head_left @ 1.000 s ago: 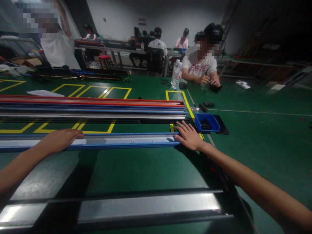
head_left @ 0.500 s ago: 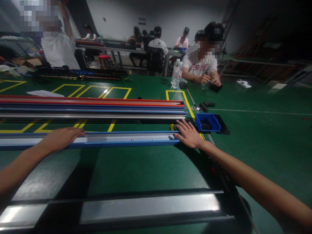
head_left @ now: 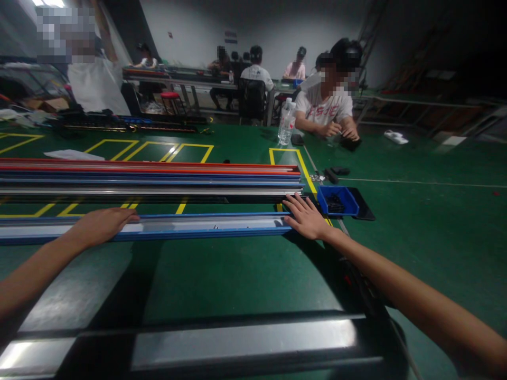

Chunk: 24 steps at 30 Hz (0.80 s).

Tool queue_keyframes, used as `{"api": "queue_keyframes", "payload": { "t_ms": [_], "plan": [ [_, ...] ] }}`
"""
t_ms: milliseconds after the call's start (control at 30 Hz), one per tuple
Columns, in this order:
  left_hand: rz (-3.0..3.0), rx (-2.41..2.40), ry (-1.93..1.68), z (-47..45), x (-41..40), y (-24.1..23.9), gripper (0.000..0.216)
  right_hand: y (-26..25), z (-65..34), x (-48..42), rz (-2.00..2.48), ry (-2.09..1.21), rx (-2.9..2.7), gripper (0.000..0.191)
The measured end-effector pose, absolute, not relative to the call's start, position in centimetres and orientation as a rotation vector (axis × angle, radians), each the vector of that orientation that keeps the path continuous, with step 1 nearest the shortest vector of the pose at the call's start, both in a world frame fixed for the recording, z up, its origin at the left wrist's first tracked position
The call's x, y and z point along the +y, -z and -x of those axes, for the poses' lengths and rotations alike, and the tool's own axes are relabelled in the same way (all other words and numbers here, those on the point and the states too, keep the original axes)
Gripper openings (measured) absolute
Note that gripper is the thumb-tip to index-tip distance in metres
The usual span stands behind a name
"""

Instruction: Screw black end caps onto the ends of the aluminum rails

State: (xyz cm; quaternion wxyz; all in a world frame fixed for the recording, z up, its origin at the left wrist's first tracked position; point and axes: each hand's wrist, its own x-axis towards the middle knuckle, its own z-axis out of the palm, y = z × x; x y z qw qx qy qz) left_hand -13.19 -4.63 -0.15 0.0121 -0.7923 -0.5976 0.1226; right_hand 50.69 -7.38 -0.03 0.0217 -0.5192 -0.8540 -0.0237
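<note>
A long blue rail (head_left: pixel 222 224) with a whitish inner channel lies across the green table. My left hand (head_left: pixel 101 226) rests over it at the left, fingers together and bent against the rail, with part of the fingers hidden. At its right end is my right hand (head_left: pixel 307 217), fingers spread and thumb side touching the rail's tip. Behind lie parallel rails: a red one (head_left: pixel 198 168), a blue one (head_left: pixel 158 179) and a black-and-silver one (head_left: pixel 178 190). Closest to me is a wide dark rail with a silver face (head_left: pixel 237 343).
A blue bin (head_left: pixel 338 203) of small dark parts stands right of my right hand, beside a black flat object (head_left: pixel 364 205). Farther back are a water bottle (head_left: pixel 285 122) and a seated co-worker (head_left: pixel 327 105). Yellow tape (head_left: pixel 198 146) marks boxes on the table.
Both hands stay in place on the blue rail. The view has shifted very slightly; the standing person at the back left has moved a little.
</note>
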Motion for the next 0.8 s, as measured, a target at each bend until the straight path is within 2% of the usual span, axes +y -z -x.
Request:
{"api": "queue_keyframes", "payload": {
  "t_ms": [600,800],
  "plan": [
    [2.448,-1.866,-0.387,13.9,-3.8,0.9,0.055,0.4,-50.8,-6.3,1.609,0.062,-2.629,0.071],
    [2.439,-1.876,-0.412,13.9,-3.6,1.0,0.06,0.4,-50.9,-5.9,1.608,0.043,-2.643,0.075]
  ]
}}
